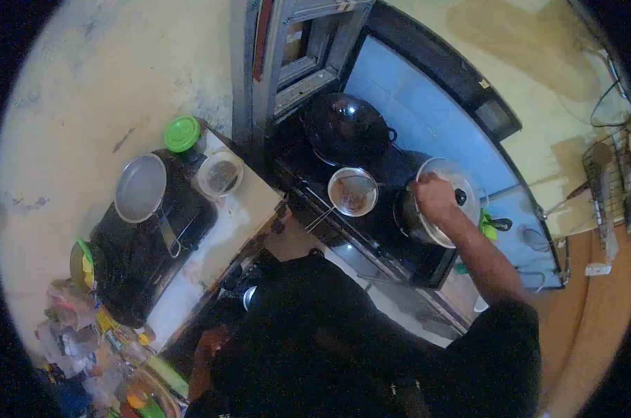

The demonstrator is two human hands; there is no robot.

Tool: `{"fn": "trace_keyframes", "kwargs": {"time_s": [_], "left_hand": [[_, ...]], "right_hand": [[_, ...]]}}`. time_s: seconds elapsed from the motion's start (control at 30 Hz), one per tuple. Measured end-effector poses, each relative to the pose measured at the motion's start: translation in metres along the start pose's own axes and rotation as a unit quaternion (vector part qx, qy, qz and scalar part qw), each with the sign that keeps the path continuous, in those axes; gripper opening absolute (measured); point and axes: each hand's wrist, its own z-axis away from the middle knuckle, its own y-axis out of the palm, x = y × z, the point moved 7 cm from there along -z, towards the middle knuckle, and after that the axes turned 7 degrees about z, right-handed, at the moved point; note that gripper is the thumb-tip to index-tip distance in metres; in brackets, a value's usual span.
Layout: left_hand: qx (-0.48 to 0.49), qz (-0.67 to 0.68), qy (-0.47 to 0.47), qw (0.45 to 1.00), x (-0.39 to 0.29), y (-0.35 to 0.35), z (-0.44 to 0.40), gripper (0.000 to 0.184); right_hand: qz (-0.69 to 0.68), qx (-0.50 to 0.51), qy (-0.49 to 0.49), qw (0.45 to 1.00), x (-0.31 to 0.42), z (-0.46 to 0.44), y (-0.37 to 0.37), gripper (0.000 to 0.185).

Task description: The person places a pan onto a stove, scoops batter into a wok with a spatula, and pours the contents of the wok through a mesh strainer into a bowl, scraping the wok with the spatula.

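Over the stove, my right hand (435,197) is closed round the end of a thin spoon (357,184). The spoon's far end dips into a small metal saucepan (339,207) with brownish contents. Below that hand stands a large silver pot (446,169) with a lid and dark knob; the fingers are just over its rim, and I cannot tell if they touch it. My left hand (214,341) hangs low at the left beside my dark shirt, its fingers blurred and mostly in shadow.
A black lidded wok (347,125) sits at the stove's back. On the left counter (242,209) are a frying pan (141,188), a clear tub (220,174) and a green-lidded jar (182,134). Bagged goods (75,341) crowd the lower left. Utensils (597,167) hang at right.
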Motion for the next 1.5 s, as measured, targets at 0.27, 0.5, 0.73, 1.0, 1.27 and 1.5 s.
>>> {"fn": "trace_keyframes", "kwargs": {"time_s": [0.27, 0.5, 0.73, 1.0, 1.27, 1.5], "left_hand": [[0.048, -0.646, 0.212, 0.731, 0.053, -0.028, -0.031, 0.036], [0.011, -0.489, 0.074, 0.869, 0.013, -0.014, -0.02, 0.04], [0.025, -0.706, 0.132, 0.696, 0.027, -0.006, -0.037, 0.04], [0.043, -0.685, 0.136, 0.715, 0.047, 0.01, -0.049, 0.037], [-0.195, -0.02, -0.283, 0.939, -0.007, 0.048, -0.033, 0.027], [0.01, -0.594, 0.154, 0.79, 0.05, 0.067, -0.059, 0.033]], "right_hand": [[0.029, -0.003, 0.023, 0.999, -0.005, 0.018, 0.009, 0.021], [0.025, -0.026, 0.017, 0.999, -0.013, 0.022, 0.008, 0.016], [-0.087, 0.085, 0.097, 0.988, -0.038, 0.021, 0.025, 0.024], [-0.272, 0.087, 0.097, 0.954, -0.104, -0.015, 0.024, 0.023], [-0.041, 0.215, -0.064, 0.974, -0.152, -0.153, 0.019, 0.022], [-0.187, 0.285, -0.009, 0.94, -0.134, -0.234, 0.058, 0.024]]}}
